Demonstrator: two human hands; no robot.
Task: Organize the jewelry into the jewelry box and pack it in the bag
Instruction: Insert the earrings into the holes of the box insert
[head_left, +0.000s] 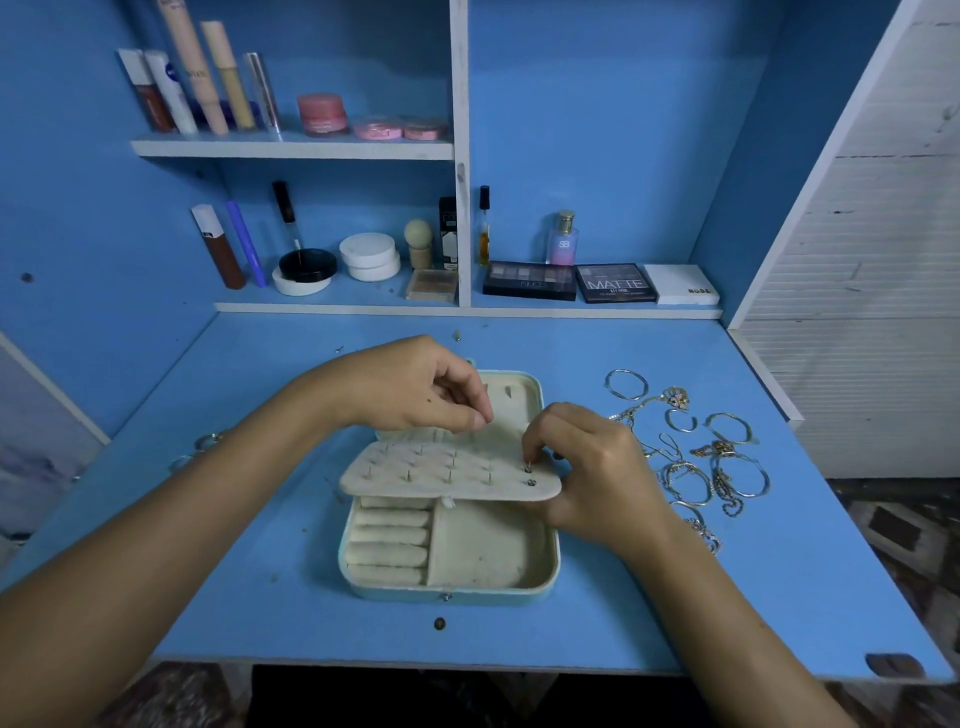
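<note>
Bare forearms — no sleeves, bare hands (415, 387).

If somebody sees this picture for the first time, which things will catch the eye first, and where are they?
First, the open jewelry box in the middle of the blue desk, with two hands over its earring panel: the right hand pinches a small earring at the panel's right end, the left hand hovers behind. Next, a tangle of bracelets and chains lies right of the box.
</note>
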